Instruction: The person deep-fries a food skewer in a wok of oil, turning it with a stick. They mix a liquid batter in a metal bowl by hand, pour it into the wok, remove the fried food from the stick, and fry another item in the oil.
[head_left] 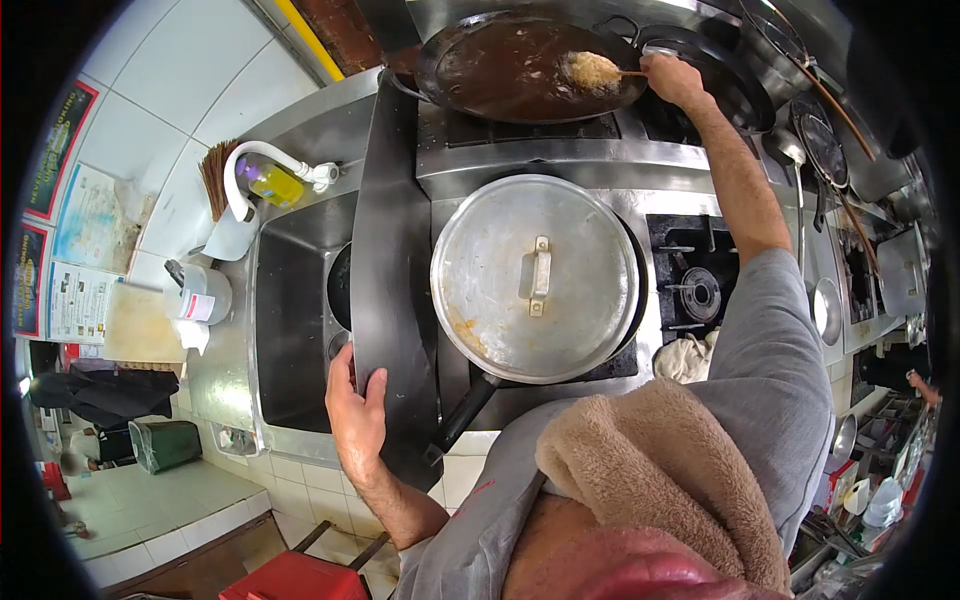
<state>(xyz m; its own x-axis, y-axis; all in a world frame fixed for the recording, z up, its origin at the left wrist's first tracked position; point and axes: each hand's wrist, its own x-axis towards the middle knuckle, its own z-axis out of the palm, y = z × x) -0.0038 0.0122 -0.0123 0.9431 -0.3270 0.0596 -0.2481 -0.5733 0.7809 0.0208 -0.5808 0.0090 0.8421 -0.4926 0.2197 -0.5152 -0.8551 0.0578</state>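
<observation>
My right hand [675, 80] is closed around the end of a thin stick [630, 73], reaching over the far burner row. At the stick's other end, a pale golden, rough-coated piece of food [592, 70] sits in or just over the dark oil of a wide pan [500, 75]. Lower left, my left hand [357, 415] straddles the edge of an upright dark metal panel [390, 260]. Its thumb lies on the panel's side and the fingers on the sink side, partly hidden. Between my arms stands a large pot with a dented metal lid [490, 270].
Left of the panel lies a deep sink [290, 300] with a white tap [280, 155] and a yellow soap bottle [275, 185]. A bare gas burner [700, 293] is under my right arm. A black pan [715, 60], a ladle [788, 150] and strainers fill the right side.
</observation>
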